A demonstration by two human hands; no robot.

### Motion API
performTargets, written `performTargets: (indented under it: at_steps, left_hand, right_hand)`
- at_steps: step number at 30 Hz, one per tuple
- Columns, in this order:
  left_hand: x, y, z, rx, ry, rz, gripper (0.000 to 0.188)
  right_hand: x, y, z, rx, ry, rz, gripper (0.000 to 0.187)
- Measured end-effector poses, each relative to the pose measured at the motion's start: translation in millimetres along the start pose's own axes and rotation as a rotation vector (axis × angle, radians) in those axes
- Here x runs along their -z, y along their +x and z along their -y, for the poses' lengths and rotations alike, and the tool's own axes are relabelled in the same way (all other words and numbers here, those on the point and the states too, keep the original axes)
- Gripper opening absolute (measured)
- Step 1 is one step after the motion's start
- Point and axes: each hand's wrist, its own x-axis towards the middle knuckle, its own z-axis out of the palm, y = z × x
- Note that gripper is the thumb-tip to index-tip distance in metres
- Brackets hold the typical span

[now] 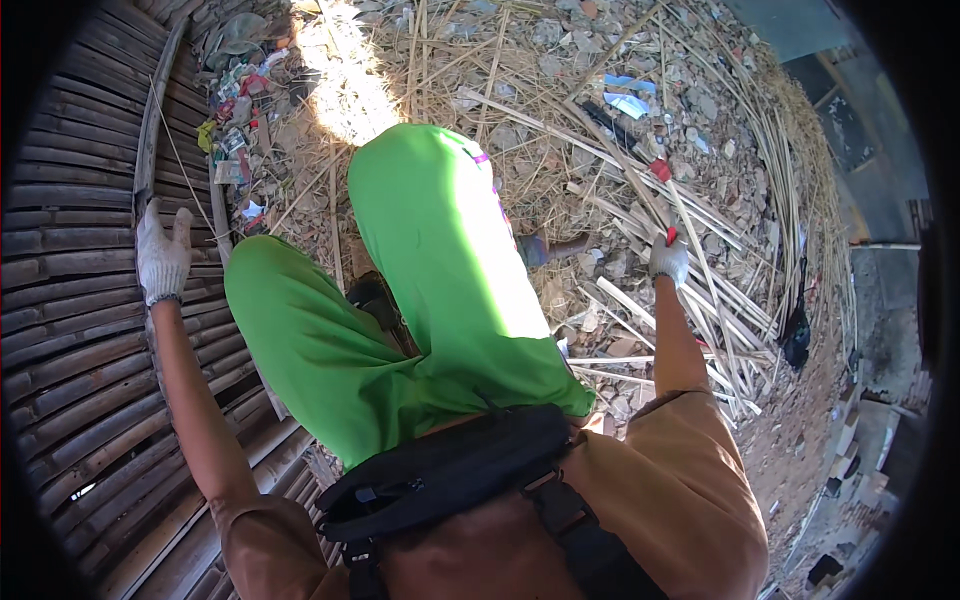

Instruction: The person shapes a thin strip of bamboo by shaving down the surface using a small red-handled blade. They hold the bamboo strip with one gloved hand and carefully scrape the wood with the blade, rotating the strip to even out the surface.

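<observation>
My left hand [163, 262], in a white knitted glove, lies against the long bamboo edge strip [146, 150] of a slatted bamboo panel [80, 270]. Its fingers point forward and the thumb stands apart. On the other side, my right hand [669, 262], also gloved in white, reaches down over a pile of pale split bamboo strips [715, 290]. Those fingers look closed, and a small red piece [671, 236] shows at their tips; what they hold is too small to make out. Another red piece [660, 169] lies just beyond, near the end of a thin strip.
Between my arms are my green-clad knees [430, 230] and a black waist bag [450, 470]. Rubble and straw [540, 60] cover the ground ahead. Coloured litter [240, 120] lies beside the panel. A black bag [796, 335] sits right of the strips.
</observation>
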Motion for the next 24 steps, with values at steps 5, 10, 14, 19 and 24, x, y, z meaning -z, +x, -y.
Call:
performTargets:
  at_steps: [5, 10, 14, 19, 24]
  left_hand:
    - [20.3, -27.3, -119.7, -0.157, -0.606, 0.167, 0.051]
    - [4.3, -55.5, -98.4, 0.237, -0.809, 0.087, 0.044]
    - [-1.4, -78.1, -86.9, 0.172, -0.847, 0.02, 0.038]
    - [7.1, -107.4, -92.4, 0.411, -1.161, 0.0, 0.035]
    - [5.3, -112.1, -91.6, 0.434, -1.217, -0.02, 0.036]
  right_hand:
    - [20.8, 60.3, -34.8, -0.127, -0.041, -0.138, 0.051]
    - [10.1, 85.6, -16.5, 0.103, -0.172, 0.111, 0.053]
    - [-2.6, 69.6, -23.7, 0.23, -0.249, 0.263, 0.051]
    - [-10.5, 33.2, -29.6, 0.13, -0.235, 0.25, 0.054]
    - [-7.6, 20.6, -21.0, 0.232, -0.217, 0.3, 0.057]
